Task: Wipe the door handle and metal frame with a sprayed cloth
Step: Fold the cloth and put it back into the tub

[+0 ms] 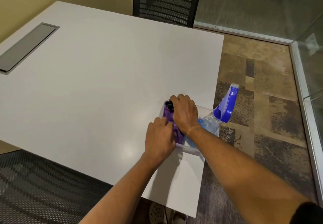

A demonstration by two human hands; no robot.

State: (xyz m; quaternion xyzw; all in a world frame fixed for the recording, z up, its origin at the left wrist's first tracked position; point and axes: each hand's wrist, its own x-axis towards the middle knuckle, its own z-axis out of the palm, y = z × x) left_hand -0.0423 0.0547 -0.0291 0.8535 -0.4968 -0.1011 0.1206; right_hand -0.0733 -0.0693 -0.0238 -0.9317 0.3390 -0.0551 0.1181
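Left hand (160, 137): fingers curled into the purple cloth (170, 118), lower centre.
Right hand (183, 112): clutching the same cloth in the clear bin (190, 149) on the bench (104, 75).

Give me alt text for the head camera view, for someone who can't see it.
Two bare hands reach into a clear plastic bin at the edge of a white table: the left hand grips a purple cloth, and the right hand reaches past it. A clear spray bottle with a blue trigger head leans in the bin.
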